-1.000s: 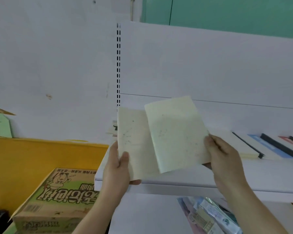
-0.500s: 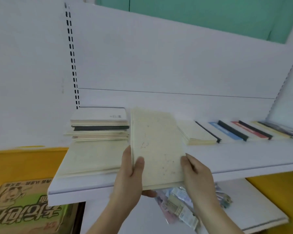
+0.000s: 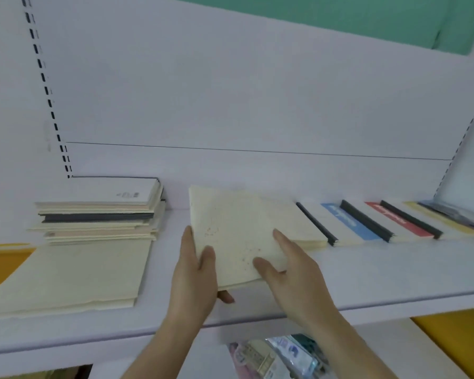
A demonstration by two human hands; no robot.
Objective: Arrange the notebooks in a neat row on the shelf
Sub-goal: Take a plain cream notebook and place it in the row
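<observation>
- Gripping: left hand [image 3: 196,272] and right hand [image 3: 290,266] both held cream notebook [image 3: 234,236] by its near corners, thumbs on top, low over shelf [image 3: 367,280].
- Placed: row of notebooks [image 3: 367,222] lay overlapped to the right; held one reached its left end.
- Outstanding: stack [image 3: 99,212] and flat cream pile [image 3: 71,277], left, apparently unsorted.
- Writing: blue and red cover labels, small stack-top print; none legible.

Cream, brown-speckled notebook [image 3: 236,236]; white shelf [image 3: 367,274]; blue, red, perhaps yellow covers [image 3: 348,222] beyond.
</observation>
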